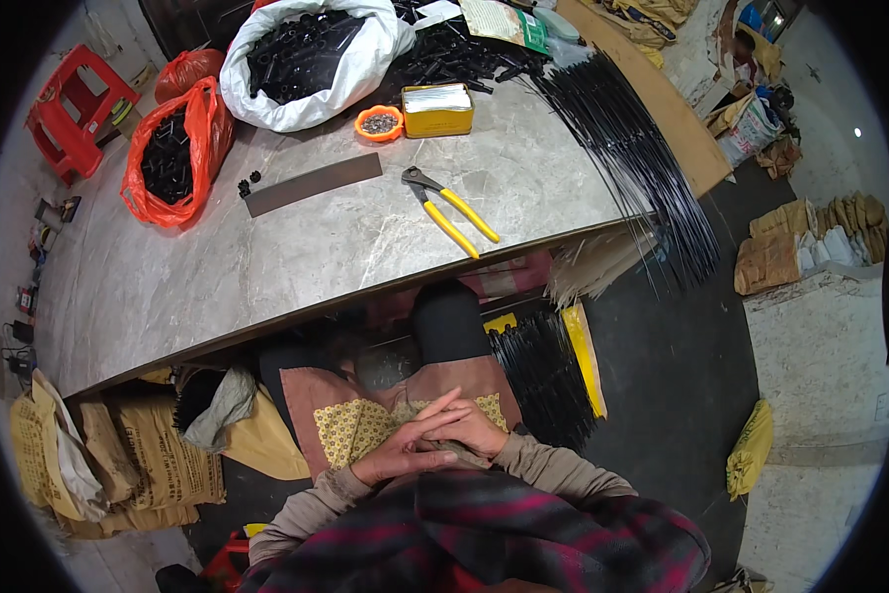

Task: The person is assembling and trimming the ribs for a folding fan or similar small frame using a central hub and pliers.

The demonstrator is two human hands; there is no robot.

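Note:
My left hand [401, 452] and my right hand [472, 429] rest together on my lap, over a brown apron [316, 395] with yellow patterned patches. Their fingers cross over each other and are stretched out, with nothing held. Some right fingertips are partly covered. Beyond them on the grey table [355, 247] lie pliers [449, 211] with yellow handles, jaws pointing away. To their left is a flat dark metal strip [316, 185], with two small black pieces [250, 182] by its far left end. An orange dish [379, 124] of small metal bits stands beside a yellow tin [437, 111] with white slips.
A white sack [377, 67] and a red bag [213, 128] hold black plastic parts. Long thin black rods [642, 148] overhang the table's right edge; more rods [543, 381] stand below. Paper sacks [163, 445] lie at left. A red stool [77, 109] stands far left.

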